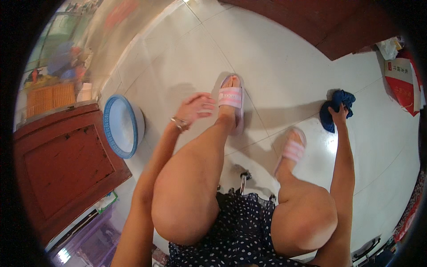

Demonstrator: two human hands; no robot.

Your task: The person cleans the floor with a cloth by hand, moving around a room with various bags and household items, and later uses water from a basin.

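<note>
My right hand [340, 114] reaches down at the right and grips a bunched dark blue cloth [328, 121] on the pale tiled floor. Out in front of my left shin, my left hand [195, 108] holds nothing, its fingers stretched and a little apart; a bracelet [180, 123] circles that wrist. Pink-and-white striped slides are on both my feet, the left slide [230, 98] farther forward than the right slide [293, 151]. A dark polka-dot garment [240, 231] covers my lap.
A blue-rimmed plastic basin [107, 127] stands left, beside a red-brown cabinet door [66, 167]. Purple drawers [93, 242] are lower left. Dark red wooden furniture [329, 22] juts in top right, near a red-and-white bag [402, 84]. A chair caster [244, 175] shows between my legs.
</note>
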